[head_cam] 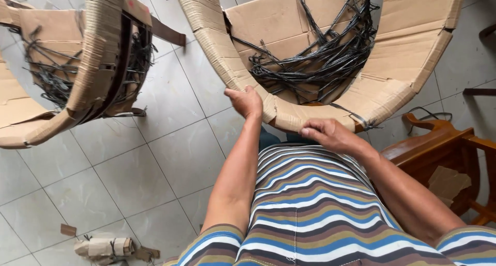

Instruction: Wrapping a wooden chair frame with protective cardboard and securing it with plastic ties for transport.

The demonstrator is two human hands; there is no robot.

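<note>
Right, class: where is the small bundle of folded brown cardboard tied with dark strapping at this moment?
In the head view, the small tied bundle of brown cardboard lies on the pale tiled floor at bottom left, below the left hand and beside a loose cardboard scrap.

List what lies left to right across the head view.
Cardboard-wrapped chair frame → cardboard bundle on the floor → left hand → cardboard-wrapped frame being held → right hand → bare wooden chair.

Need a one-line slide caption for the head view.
Left hand and right hand grip the rim of a cardboard-wrapped chair frame bound with black cord.
</note>
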